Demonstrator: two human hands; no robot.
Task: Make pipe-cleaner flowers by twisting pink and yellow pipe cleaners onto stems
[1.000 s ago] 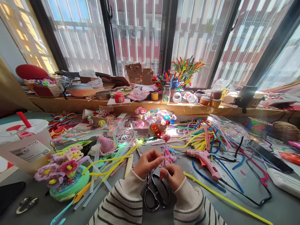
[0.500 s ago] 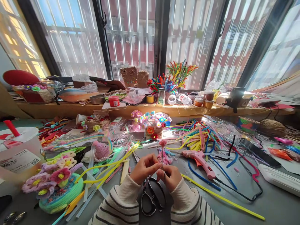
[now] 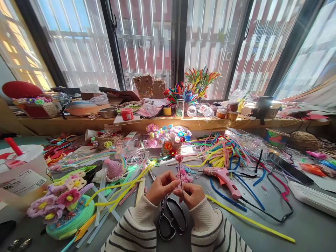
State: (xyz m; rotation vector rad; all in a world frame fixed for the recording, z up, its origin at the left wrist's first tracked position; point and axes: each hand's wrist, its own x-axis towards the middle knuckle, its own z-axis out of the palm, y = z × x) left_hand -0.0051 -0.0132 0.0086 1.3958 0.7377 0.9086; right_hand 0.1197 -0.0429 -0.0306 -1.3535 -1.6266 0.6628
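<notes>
While the thin stem of a small pink fuzzy flower (image 3: 179, 158) is pinched in the fingertips of the left hand (image 3: 162, 188) and the right hand (image 3: 191, 196), the bloom is held upright just below the frame's centre. Black-handled scissors (image 3: 167, 225) are seen on the grey table (image 3: 252, 231) at lower centre, partly hidden by the hands. A pink glue gun (image 3: 223, 178) is laid right of centre; purple and pink flowers (image 3: 52, 206) are seen at lower left.

Barred windows (image 3: 147, 38), bright sunlight, grey table (image 3: 265, 227)
</notes>
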